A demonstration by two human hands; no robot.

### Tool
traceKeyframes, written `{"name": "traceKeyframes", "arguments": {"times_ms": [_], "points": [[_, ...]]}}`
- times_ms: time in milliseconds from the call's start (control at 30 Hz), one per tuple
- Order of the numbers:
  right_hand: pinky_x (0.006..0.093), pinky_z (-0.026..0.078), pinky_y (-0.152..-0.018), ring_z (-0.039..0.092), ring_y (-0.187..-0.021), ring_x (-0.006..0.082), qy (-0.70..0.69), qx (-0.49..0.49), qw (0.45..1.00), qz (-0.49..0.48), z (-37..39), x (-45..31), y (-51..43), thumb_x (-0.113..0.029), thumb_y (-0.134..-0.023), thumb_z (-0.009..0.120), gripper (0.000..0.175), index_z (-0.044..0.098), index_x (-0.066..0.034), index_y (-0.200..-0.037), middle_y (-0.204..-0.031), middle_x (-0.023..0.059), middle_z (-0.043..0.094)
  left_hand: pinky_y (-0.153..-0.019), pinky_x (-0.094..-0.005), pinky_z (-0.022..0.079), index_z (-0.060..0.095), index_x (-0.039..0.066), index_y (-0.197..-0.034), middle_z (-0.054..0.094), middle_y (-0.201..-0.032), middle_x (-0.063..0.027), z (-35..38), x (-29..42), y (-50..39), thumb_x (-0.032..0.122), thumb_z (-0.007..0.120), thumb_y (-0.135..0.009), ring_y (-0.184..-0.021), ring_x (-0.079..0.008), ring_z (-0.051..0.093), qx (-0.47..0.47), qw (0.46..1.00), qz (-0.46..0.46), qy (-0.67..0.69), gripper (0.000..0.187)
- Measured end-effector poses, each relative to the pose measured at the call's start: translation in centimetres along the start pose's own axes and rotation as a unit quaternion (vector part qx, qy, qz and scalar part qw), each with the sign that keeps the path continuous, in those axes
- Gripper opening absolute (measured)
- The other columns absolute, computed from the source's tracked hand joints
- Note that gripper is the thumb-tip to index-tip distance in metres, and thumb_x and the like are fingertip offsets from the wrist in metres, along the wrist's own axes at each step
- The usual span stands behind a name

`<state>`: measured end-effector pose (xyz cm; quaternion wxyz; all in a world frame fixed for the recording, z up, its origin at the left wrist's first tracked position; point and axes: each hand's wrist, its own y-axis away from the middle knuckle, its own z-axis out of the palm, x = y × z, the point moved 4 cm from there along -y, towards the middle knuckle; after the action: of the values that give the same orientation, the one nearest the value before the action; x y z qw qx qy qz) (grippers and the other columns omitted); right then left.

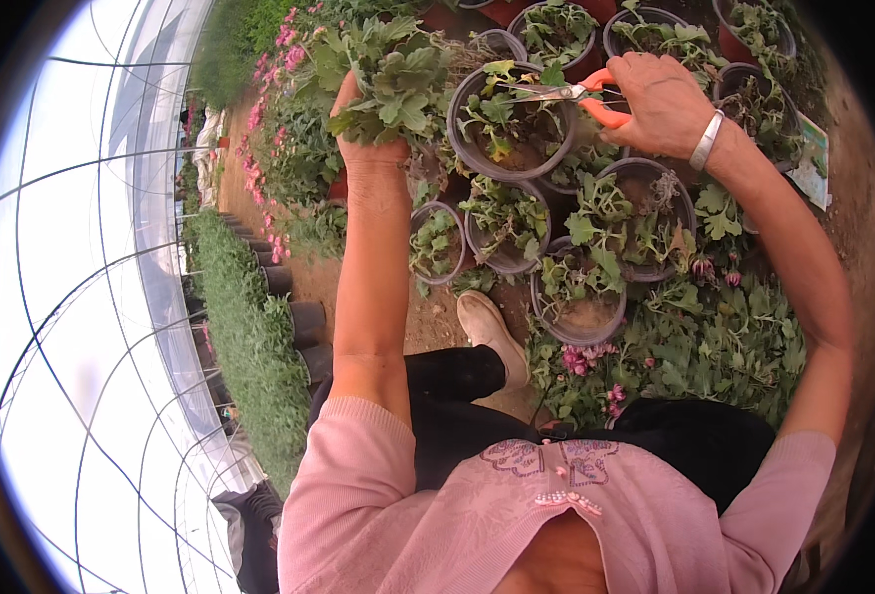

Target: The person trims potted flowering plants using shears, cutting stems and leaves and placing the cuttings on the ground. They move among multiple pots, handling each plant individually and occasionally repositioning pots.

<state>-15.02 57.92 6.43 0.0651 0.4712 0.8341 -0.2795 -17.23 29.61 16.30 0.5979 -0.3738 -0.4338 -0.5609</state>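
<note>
My left hand (pixel 367 122) is closed around a bunch of leafy green cuttings (pixel 397 82), whose leaves hide most of the fingers. In my right hand (pixel 656 96) is a pair of scissors with orange handles (pixel 604 98). The scissor blades (pixel 545 93) are parted and reach over a round plastic pot (pixel 458 137) that holds a plant with green and some yellow leaves (pixel 498 148). Whether the blades touch a stem cannot be told. A silver bracelet (pixel 706 141) is on my right wrist.
Several more potted plants (pixel 508 223) stand close around. Leafy plants with pink flowers (pixel 590 358) lie or grow at the lower right. My shoe (pixel 491 330) is on the soil below the pots. A row of dark pots with green plants (pixel 307 324) runs along the left.
</note>
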Motion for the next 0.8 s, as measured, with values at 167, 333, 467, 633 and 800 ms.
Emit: {"name": "traceKeyframes", "arguments": {"times_ms": [167,333,467,633,800], "points": [[0.0387,0.046,-0.075,0.060,-0.085,0.0305,-0.013,0.045,0.984,0.172,-5.2,5.4,0.4,-0.034,-0.072,0.073,0.049,0.056,-0.0048,-0.107,-0.090,0.0123,0.060,-0.079,-0.0296,0.052,0.063,-0.003,-0.108,0.069,-0.094,-0.0119,8.2,-9.9,8.3,0.002,0.076,-0.071,-0.084,-0.0183,0.066,-0.250,0.936,-0.192,-0.157,0.039],[0.0342,0.044,-0.074,0.057,-0.081,0.0185,-0.074,-0.010,0.963,0.260,-7.8,7.4,0.7,-0.048,-0.075,0.072,0.058,0.057,-0.0054,-0.111,-0.088,0.0076,0.060,-0.097,-0.0371,0.042,0.040,-0.004,-0.135,0.057,-0.122,-0.0237,13.3,-17.7,18.6,0.035,0.085,-0.064,-0.115,-0.0325,0.055,-0.496,0.756,-0.291,-0.314,0.092],[0.0351,0.046,-0.087,0.059,-0.096,0.0227,-0.103,-0.048,0.971,0.209,-7.5,2.8,0.8,-0.047,-0.074,0.075,0.070,0.053,-0.0069,-0.127,-0.106,0.0105,0.062,-0.098,-0.0375,0.044,0.034,0.000,-0.142,0.054,-0.130,-0.0229,7.3,-13.9,17.4,0.040,0.079,-0.072,-0.118,-0.0320,0.054,-0.673,0.624,-0.246,-0.312,0.093],[0.0380,0.045,-0.094,0.056,-0.107,0.0260,-0.153,-0.050,0.986,0.049,-5.0,-8.2,-2.2,-0.048,-0.057,0.085,0.090,0.051,-0.0027,-0.127,-0.118,0.0107,0.057,-0.082,-0.0271,0.048,0.063,0.003,-0.113,0.067,-0.098,-0.0042,-17.0,-4.6,11.3,0.039,0.070,-0.085,-0.093,-0.0120,0.062,-0.335,0.760,-0.414,-0.373,0.046],[0.0394,0.043,-0.089,0.055,-0.095,0.0271,-0.133,-0.113,0.980,-0.094,-1.3,-20.6,-8.6,-0.024,-0.046,0.086,0.088,0.052,-0.0040,-0.125,-0.103,0.0071,0.057,-0.096,-0.0394,0.045,0.037,-0.011,-0.136,0.050,-0.132,-0.0267,-43.8,0.8,12.3,0.052,0.078,-0.069,-0.118,-0.0325,0.054,0.104,0.726,-0.253,-0.630,0.100]]}}
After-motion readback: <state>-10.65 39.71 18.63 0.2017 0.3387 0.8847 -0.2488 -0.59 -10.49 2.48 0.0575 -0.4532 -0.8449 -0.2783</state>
